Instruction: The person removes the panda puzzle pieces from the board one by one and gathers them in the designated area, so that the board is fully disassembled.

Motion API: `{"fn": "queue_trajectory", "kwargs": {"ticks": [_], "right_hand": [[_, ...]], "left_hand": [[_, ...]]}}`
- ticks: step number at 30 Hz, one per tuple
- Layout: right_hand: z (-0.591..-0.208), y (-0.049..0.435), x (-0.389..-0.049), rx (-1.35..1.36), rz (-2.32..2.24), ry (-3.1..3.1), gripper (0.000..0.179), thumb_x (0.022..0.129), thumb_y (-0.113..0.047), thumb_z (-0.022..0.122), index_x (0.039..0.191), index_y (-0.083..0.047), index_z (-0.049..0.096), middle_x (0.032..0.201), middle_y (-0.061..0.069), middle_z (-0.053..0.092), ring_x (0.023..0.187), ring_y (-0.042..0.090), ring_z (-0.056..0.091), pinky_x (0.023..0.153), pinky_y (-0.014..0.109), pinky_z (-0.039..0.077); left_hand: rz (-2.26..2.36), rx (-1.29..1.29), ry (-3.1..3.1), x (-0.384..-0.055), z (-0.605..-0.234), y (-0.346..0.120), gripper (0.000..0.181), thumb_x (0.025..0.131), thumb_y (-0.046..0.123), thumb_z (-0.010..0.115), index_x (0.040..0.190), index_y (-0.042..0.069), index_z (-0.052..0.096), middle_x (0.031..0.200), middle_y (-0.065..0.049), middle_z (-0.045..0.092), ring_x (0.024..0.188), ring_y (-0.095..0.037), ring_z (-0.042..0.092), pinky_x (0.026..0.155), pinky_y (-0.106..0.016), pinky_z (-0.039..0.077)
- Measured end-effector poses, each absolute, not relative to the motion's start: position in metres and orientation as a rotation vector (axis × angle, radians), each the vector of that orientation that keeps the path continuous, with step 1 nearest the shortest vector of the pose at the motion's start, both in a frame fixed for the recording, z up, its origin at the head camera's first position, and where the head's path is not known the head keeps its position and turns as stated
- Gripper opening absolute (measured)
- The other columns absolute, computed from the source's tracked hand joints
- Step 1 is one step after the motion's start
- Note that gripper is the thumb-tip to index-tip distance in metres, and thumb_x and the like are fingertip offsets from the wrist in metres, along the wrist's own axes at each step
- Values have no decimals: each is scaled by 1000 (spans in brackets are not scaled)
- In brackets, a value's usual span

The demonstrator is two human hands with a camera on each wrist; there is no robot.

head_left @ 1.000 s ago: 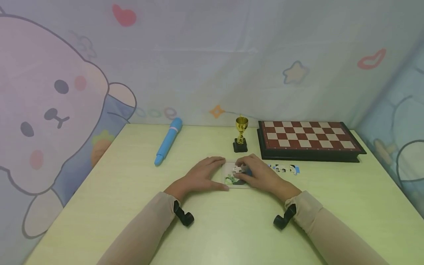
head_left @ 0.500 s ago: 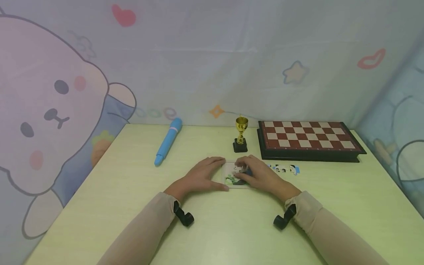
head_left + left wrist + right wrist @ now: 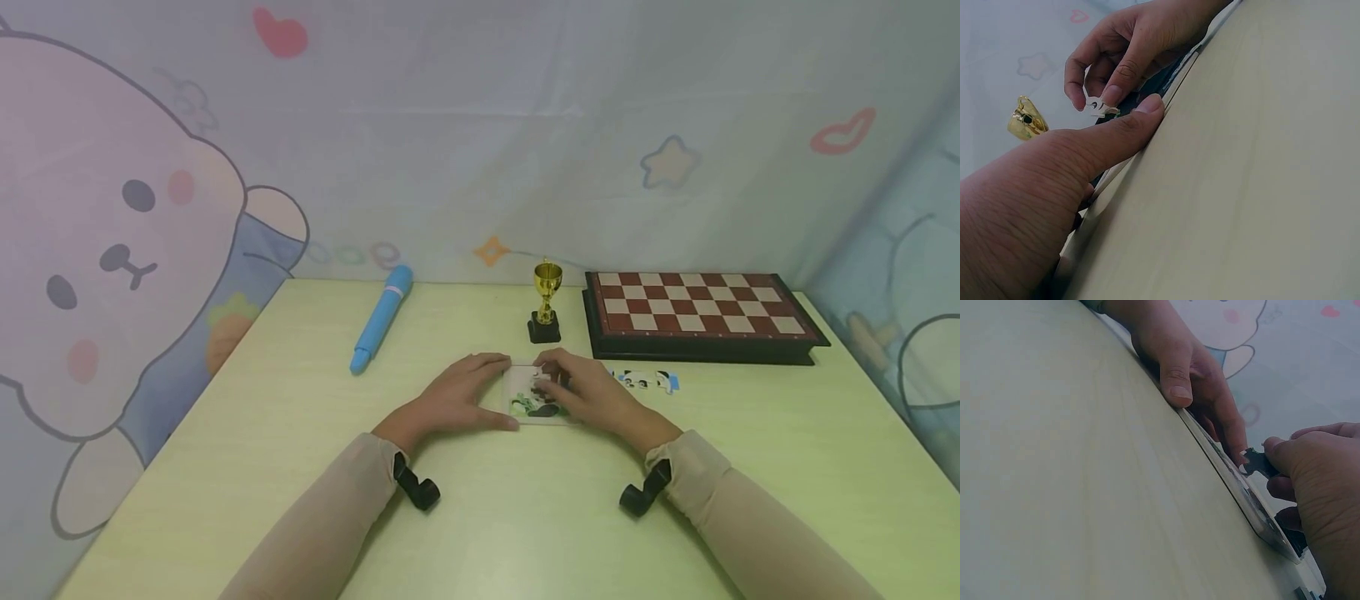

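A small square jigsaw puzzle board [image 3: 517,381] with a pale rim and a partly green picture lies on the table in the head view. My left hand [image 3: 459,395] rests along its left side, thumb at the near edge and straight fingers at the far edge. Over the board, my right hand [image 3: 594,397] pinches a jigsaw piece [image 3: 1099,107] between thumb and fingertips. The piece shows pale in the left wrist view; its dark side faces the right wrist view. Part of the board is hidden under the right hand.
Several joined panda-picture puzzle pieces [image 3: 651,382] lie right of the right hand. Behind stand a gold trophy cup [image 3: 546,302] on a black base and a folded checkered chessboard box [image 3: 701,317]. A blue pen-shaped stick [image 3: 381,321] lies at the back left. A cartoon-printed curtain [image 3: 465,142] hangs behind the table.
My right thumb and the pinched jigsaw piece have shifted slightly up and right, turning a little, and more of the board's picture shows. The left hand has stayed in place.
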State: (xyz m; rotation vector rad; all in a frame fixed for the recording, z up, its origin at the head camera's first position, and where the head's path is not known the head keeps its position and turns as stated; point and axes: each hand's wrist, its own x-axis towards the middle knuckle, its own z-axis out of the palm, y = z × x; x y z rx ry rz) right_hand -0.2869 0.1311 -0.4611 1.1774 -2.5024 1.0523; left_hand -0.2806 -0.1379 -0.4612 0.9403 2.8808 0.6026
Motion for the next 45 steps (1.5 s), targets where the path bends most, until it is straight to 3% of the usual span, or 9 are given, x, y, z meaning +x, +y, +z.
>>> {"fn": "queue_trajectory", "kwargs": {"ticks": [18, 26, 33, 45], "right_hand": [[-459, 152, -286, 1027, 1071, -2492, 24, 100, -23, 66, 123, -16, 63, 99, -9, 70, 86, 9, 65, 74, 36, 55], [-462, 184, -283, 920, 1060, -2479, 23, 100, -21, 66, 122, -14, 64, 93, -10, 69, 81, 8, 65, 65, 31, 52], [-464, 221, -277, 786, 992, -2514, 21, 100, -22, 66, 120, -15, 64, 90, -10, 69, 81, 9, 66, 66, 30, 51], [-467, 262, -267, 772, 916, -2492, 19, 91, -6, 74, 108, -15, 68, 84, -10, 66, 73, 6, 57, 63, 22, 46]], "left_hand": [[624, 959, 2888, -283, -466, -138, 108, 74, 88, 57, 157, 22, 37, 160, 9, 33, 147, -16, 29, 118, -41, 28], [598, 957, 2881, -282, -465, -138, 107, 75, 85, 59, 157, 21, 36, 161, 8, 32, 148, -16, 27, 120, -41, 24], [600, 959, 2877, -281, -463, -139, 106, 76, 83, 61, 157, 19, 36, 161, 6, 32, 148, -17, 27, 120, -41, 23], [587, 952, 2883, -281, -463, -138, 108, 75, 85, 59, 157, 19, 36, 161, 6, 32, 148, -18, 28, 120, -41, 24]]}}
